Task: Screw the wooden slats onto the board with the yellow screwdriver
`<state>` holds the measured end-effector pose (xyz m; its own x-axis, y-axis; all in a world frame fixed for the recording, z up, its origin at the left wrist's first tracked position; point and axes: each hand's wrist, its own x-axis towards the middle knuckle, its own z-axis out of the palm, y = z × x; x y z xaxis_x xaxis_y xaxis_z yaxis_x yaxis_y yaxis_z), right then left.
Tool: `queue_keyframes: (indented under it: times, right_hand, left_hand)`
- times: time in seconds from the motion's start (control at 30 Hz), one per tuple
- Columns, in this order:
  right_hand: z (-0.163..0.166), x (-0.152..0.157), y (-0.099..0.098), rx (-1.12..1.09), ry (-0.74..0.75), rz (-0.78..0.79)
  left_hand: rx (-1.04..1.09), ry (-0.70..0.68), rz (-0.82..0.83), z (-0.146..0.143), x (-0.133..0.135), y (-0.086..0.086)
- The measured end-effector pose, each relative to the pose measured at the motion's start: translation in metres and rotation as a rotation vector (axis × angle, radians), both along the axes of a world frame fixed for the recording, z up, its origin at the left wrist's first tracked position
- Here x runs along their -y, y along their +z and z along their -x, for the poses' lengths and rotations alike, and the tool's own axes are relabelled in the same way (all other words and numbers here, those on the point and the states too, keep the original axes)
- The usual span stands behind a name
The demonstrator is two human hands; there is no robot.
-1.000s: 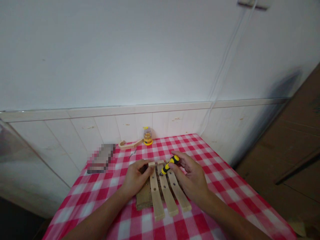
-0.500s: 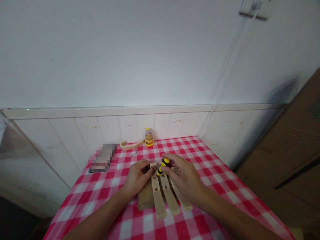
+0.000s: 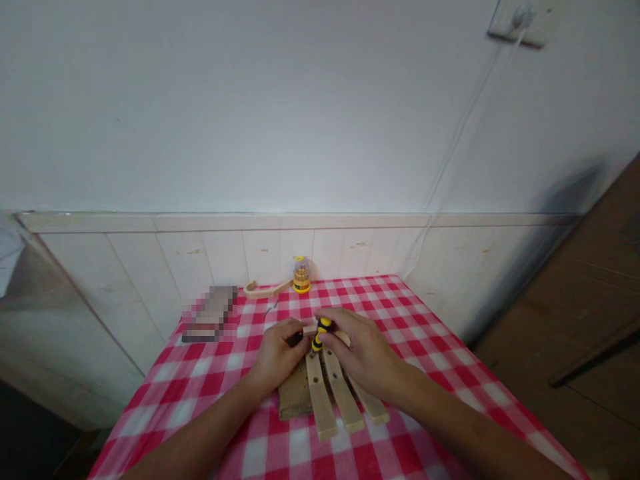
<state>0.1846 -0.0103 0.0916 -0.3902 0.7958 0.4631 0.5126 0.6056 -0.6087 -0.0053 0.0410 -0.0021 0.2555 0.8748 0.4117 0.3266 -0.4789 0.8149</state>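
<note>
Gripped in my right hand (image 3: 367,347) is a short yellow-and-black screwdriver (image 3: 323,329), tilted, its tip down at a dark hole or screw in the leftmost wooden slat (image 3: 321,400). A second slat (image 3: 345,399) and a third slat (image 3: 373,404) fan out to the right, with dark round holes or screws visible in the nearer ones. Closed around the far end of the slats, my left hand (image 3: 281,355) steadies the wooden piece; its fingertips are partly hidden. Beneath the slats lies a brown block or board (image 3: 295,399).
A red-and-white checked cloth (image 3: 240,400) covers the table. Toward the wall stand a yellow-capped clear bit container (image 3: 301,275) and a curved wooden piece (image 3: 265,291). Near them lies a thin dark metal item (image 3: 271,307). A pixelated phone-like object (image 3: 210,315) rests at the left.
The screwdriver has become more upright, and my right hand has shifted slightly left with it. My left hand keeps its hold. The whole view has moved a little.
</note>
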Motion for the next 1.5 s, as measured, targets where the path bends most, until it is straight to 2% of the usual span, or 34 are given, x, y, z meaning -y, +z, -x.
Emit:
queue_keyframes:
  times: [0.17,0.37,0.53,0.83,1.33,1.5]
  right_hand:
    - [0.005,-0.001,0.010,0.104,0.052,0.006]
    - [0.012,-0.005,0.013,0.155,-0.097,0.054]
    - [0.014,-0.005,0.012,0.160,-0.149,0.060]
    - [0.012,-0.012,0.004,0.102,-0.187,0.075]
    - [0.013,-0.014,0.005,0.060,-0.227,0.135]
    - [0.009,-0.011,0.008,-0.053,-0.215,0.113]
  left_hand:
    - [0.040,-0.021,-0.008,0.000,0.000,0.000]
    - [0.029,-0.008,-0.002,0.000,0.000,0.000]
    - [0.003,0.002,0.001,0.000,0.000,0.001]
    - [0.012,0.003,0.007,0.000,0.000,-0.001]
    - [0.024,0.031,-0.006,-0.001,0.001,-0.002]
    - [-0.016,0.057,0.000,-0.001,0.002,0.001]
